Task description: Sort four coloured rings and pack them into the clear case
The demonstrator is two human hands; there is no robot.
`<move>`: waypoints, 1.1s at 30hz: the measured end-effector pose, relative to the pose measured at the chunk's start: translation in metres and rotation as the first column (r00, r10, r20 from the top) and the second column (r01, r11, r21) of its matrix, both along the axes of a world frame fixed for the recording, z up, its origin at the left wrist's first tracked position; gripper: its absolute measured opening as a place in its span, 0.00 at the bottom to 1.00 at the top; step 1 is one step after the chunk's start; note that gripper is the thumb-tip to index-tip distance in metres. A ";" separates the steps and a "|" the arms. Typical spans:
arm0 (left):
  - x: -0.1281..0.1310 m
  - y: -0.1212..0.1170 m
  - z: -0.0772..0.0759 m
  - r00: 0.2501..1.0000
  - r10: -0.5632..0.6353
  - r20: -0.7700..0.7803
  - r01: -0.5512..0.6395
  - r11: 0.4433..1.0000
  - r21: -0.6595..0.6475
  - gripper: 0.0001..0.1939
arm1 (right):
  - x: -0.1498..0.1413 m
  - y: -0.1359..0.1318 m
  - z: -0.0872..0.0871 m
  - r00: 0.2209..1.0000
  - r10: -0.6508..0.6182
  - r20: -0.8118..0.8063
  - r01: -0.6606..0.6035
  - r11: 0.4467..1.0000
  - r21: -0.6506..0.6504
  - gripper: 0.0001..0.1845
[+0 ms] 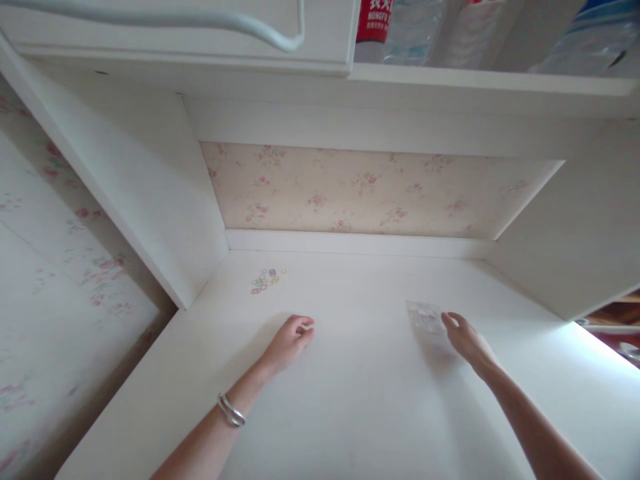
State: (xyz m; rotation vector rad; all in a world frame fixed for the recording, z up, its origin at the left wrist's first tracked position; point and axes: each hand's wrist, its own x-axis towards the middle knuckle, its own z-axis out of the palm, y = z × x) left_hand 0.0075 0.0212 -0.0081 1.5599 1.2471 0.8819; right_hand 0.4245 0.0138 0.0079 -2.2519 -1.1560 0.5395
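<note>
My right hand [465, 339] pinches the edge of a clear plastic bag [424, 316] between thumb and fingers, just over the white desktop. Small pale shapes show in or through the bag, too faint to name. My left hand [290, 341], with silver bangles [231, 410] at its wrist, hovers above the desktop with fingers loosely bent and a gap between thumb and forefinger. Nothing is visible in it. Beyond it, toward the back left, lies a small pile of thin coloured rings [265, 281], perhaps small elastic bands.
The white desktop [345, 400] is bounded by side panels [135, 160] and a floral-papered wall [350, 190] behind. Overhead is a cabinet with a white door [175, 47] and a shelf holding plastic-wrapped bottles [413, 30]. Brownish items [617, 313] show past the right panel.
</note>
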 end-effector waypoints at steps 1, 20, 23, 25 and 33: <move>-0.011 0.012 0.001 0.992 0.062 -0.107 -0.051 0.994 0.100 0.16 | -0.007 -0.005 0.000 0.998 -0.004 0.062 0.002 0.999 0.032 0.25; -0.069 0.171 -0.019 0.511 0.235 -0.827 -0.158 0.971 0.178 0.36 | -0.157 -0.044 -0.027 0.760 0.645 0.073 -0.643 0.732 0.224 0.22; -0.052 0.170 -0.021 0.556 0.146 -0.818 -0.021 0.987 0.161 0.32 | -0.158 -0.045 -0.026 0.761 0.645 0.067 -0.642 0.735 0.216 0.22; -0.040 0.166 -0.023 0.581 0.097 -0.808 0.059 0.985 0.161 0.31 | -0.158 -0.044 -0.025 0.765 0.642 0.056 -0.637 0.740 0.217 0.22; -0.008 0.117 -0.014 0.719 -0.042 -0.694 0.233 0.955 0.183 0.24 | -0.157 -0.043 -0.024 0.775 0.632 0.009 -0.610 0.745 0.270 0.21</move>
